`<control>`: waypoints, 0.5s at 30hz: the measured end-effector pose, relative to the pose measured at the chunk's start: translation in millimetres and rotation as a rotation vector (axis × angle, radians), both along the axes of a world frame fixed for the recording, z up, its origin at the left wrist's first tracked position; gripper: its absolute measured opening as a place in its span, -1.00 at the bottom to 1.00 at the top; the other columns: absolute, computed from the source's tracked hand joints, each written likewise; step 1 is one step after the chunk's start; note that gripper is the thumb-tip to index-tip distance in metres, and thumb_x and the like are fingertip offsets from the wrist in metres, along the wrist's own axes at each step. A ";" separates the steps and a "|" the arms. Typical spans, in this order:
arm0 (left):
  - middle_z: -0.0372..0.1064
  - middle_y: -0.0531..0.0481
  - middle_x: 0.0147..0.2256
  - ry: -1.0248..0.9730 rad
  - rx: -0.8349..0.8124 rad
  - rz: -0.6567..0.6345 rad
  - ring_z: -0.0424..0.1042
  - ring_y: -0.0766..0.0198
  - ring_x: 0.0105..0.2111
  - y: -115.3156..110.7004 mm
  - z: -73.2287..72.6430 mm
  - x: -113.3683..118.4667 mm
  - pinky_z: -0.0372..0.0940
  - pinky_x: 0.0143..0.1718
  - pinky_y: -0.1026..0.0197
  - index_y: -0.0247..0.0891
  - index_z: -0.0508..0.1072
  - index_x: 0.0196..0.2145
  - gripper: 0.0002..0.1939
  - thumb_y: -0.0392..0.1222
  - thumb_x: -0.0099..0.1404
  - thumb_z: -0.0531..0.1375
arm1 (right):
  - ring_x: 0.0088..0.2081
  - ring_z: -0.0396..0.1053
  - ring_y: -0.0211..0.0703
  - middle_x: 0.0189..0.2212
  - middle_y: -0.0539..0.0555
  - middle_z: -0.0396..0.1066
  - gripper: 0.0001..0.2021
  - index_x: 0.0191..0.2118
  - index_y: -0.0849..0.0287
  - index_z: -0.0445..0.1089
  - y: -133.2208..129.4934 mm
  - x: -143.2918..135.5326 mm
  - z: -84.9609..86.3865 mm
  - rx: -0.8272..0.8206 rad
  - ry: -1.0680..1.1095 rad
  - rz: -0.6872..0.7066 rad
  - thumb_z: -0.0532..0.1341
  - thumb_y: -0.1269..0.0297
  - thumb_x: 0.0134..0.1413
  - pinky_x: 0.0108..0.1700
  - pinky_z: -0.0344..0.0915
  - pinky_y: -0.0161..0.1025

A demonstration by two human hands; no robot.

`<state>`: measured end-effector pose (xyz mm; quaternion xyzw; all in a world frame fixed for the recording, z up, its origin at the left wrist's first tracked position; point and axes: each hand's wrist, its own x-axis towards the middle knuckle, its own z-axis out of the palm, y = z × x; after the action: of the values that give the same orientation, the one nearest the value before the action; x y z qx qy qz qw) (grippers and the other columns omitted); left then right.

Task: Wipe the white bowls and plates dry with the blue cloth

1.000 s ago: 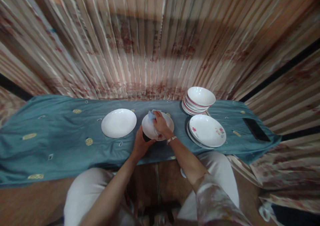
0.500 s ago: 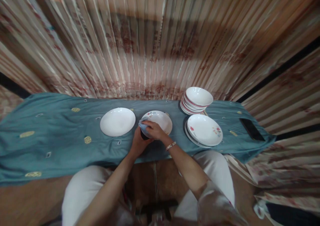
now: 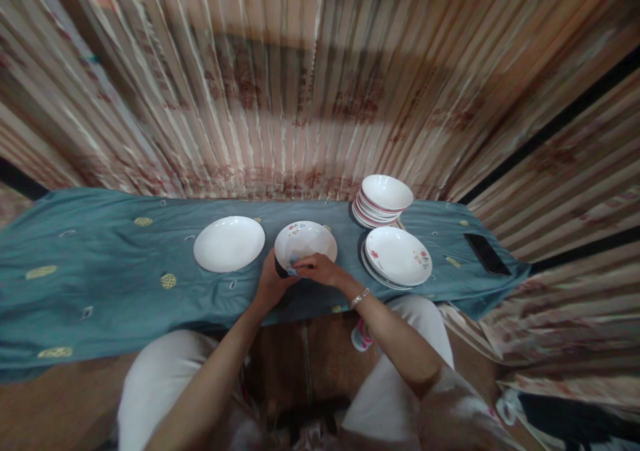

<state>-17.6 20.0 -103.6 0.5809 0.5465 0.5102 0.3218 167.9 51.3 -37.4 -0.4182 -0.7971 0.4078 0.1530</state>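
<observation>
In the head view a white plate with a floral print (image 3: 317,236) is in front of me, its near left side slightly raised. My left hand (image 3: 273,283) is closed around its near left edge, where a dark patch shows that I cannot make out. Closed on a light-blue cloth (image 3: 293,271), my right hand (image 3: 320,269) presses it at the plate's near rim. Most of the cloth is hidden under the fingers. To the left lies a plain white plate (image 3: 229,243). On the right is a stack of floral plates (image 3: 399,256).
Behind the plate stack stands a pile of white bowls with red bands (image 3: 385,194). A black phone (image 3: 486,254) lies near the right end of the teal tablecloth (image 3: 125,264). Patterned curtains (image 3: 280,104) hang close behind the table.
My right hand and the cloth have moved from the plate's left rim toward its near rim, uncovering more of the plate. My left hand stays at the edge. The whole view has shifted slightly.
</observation>
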 end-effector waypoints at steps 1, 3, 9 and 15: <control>0.37 -0.27 0.15 0.008 0.001 0.004 0.32 -0.19 0.21 0.0 0.4 -0.2 0.16 0.26 -0.24 -0.26 0.29 0.19 -0.06 -0.11 -0.13 0.51 | -0.07 0.59 -0.04 -0.08 0.10 0.63 -0.74 -0.03 0.18 0.61 -0.7 4.4 2.8 0.013 -0.041 0.007 0.25 0.38 0.22 0.01 0.42 -0.20; 0.35 -0.28 0.18 0.020 -0.006 0.003 0.30 -0.20 0.23 -0.1 1.0 -0.9 0.15 0.27 -0.25 -0.25 0.28 0.21 -0.04 -0.09 -0.13 0.52 | -0.06 0.58 -0.03 -0.09 0.10 0.64 -0.75 -0.05 0.18 0.62 -0.7 13.0 7.8 0.060 -0.138 0.029 0.24 0.40 0.22 0.01 0.41 -0.22; 0.27 -0.33 0.24 0.008 -0.063 -0.025 0.24 -0.22 0.28 0.0 -1.6 -1.4 0.12 0.29 -0.26 -0.26 0.23 0.27 0.02 -0.10 -0.11 0.50 | 0.00 0.55 -0.03 -0.07 0.11 0.63 -0.74 -0.10 0.16 0.63 7.3 33.3 13.7 0.260 -0.415 0.087 0.22 0.46 0.19 0.06 0.35 -0.22; 0.09 -0.39 0.36 0.041 -0.101 0.005 0.08 -0.24 0.37 -0.2 -4.5 -1.4 -0.03 0.37 -0.25 -0.27 0.12 0.35 0.12 -0.11 -0.12 0.50 | 0.11 0.42 0.05 -0.09 0.16 0.61 -0.77 -0.12 0.20 0.60 13.5 41.2 17.1 0.453 -0.709 0.047 0.20 0.45 0.24 0.18 0.25 -0.08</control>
<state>-18.9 19.8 -108.1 0.5729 0.5793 0.4710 0.3382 209.1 64.8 -20.3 -0.4702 -0.8792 0.0563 -0.0522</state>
